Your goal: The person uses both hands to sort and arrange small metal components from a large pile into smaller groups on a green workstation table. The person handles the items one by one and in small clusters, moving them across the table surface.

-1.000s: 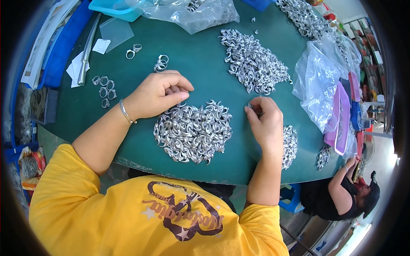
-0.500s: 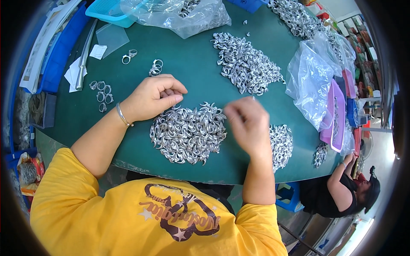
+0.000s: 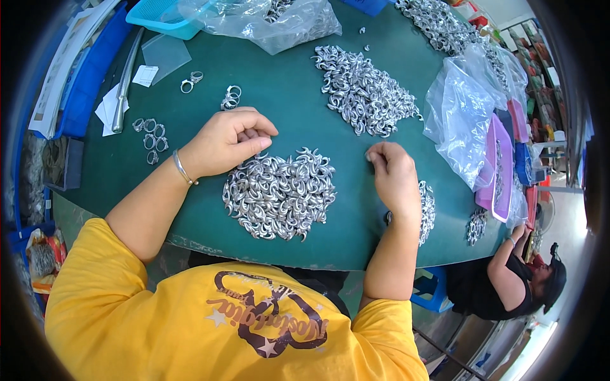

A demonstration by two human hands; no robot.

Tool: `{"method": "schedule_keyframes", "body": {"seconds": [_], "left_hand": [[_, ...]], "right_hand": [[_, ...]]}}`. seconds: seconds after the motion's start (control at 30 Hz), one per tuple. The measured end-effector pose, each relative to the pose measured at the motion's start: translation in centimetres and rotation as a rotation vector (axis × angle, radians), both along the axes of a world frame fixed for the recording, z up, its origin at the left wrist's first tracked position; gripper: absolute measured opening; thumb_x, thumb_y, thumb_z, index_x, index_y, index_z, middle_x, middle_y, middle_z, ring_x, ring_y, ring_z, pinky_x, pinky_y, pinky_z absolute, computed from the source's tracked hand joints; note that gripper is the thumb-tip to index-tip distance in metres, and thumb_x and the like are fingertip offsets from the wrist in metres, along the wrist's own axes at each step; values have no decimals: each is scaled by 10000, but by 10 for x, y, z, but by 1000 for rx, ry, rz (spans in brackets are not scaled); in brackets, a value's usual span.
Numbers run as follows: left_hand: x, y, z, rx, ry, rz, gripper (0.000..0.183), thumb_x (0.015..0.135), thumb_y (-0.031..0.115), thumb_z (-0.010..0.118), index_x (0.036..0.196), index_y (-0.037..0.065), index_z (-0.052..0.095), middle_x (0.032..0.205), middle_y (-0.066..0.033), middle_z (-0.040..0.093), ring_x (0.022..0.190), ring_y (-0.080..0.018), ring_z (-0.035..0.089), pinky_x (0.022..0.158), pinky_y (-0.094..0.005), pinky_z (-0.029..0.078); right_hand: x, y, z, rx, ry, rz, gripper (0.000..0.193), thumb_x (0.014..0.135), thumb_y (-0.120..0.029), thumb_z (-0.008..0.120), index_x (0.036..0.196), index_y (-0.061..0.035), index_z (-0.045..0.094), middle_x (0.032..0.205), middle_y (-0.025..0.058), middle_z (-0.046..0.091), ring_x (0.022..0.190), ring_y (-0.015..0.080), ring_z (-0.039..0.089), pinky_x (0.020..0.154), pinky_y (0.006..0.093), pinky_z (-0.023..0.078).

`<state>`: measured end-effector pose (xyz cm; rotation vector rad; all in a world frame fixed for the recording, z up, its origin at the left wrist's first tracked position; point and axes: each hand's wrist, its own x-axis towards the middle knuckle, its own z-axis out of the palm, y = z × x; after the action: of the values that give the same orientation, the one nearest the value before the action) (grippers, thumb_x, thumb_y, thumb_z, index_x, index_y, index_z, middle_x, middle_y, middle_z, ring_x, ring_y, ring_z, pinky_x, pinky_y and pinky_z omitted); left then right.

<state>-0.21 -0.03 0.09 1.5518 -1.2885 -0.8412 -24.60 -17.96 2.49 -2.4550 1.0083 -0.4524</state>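
1. Green table (image 3: 286,73) in the head view, with a teal basket (image 3: 162,24) and clear bag (image 3: 267,32) at its far side, and a person in black (image 3: 502,279) at the right
2. Left hand (image 3: 232,141) half curled by the upper left edge of the near pile (image 3: 279,197) of silvery curved pieces; cannot tell if it has hold of anything
3. Right hand (image 3: 395,174) loosely bent, thumb near forefinger, between that pile and a small pile (image 3: 427,213); any piece gripped cannot be made out
4. Far pile (image 3: 365,92) beyond both hands, rings (image 3: 150,136) at left
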Motion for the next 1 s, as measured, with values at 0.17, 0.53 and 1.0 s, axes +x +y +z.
{"method": "schedule_keyframes", "body": {"seconds": [0.17, 0.53, 1.0], "left_hand": [[0, 0, -2, -16, 8, 1, 120, 875, 67, 657, 985, 26, 677, 905, -21, 622, 755, -68, 585, 686, -202, 475], [1, 2, 1, 13, 1, 16, 124, 875, 70, 657, 988, 23, 678, 903, -23, 624, 760, -68, 584, 685, -202, 477], [-1, 0, 0, -13, 18, 0, 119, 875, 70, 655, 981, 23, 678, 896, -20, 614, 760, -71, 587, 690, -209, 482]], "right_hand": [[5, 1, -5, -62, -92, 63, 59, 830, 16, 604, 869, 2, 646, 830, 164, 611, 767, 358, 607, 707, 418, 490], [4, 11, 5, 61, 43, 53, 113, 760, 22, 658, 868, -13, 661, 876, 143, 627, 759, 305, 641, 692, 388, 511], [1, 16, 6, 175, -87, 61, 129, 741, 15, 680, 864, 13, 642, 789, 124, 617, 641, 219, 615, 622, 323, 506]]}}
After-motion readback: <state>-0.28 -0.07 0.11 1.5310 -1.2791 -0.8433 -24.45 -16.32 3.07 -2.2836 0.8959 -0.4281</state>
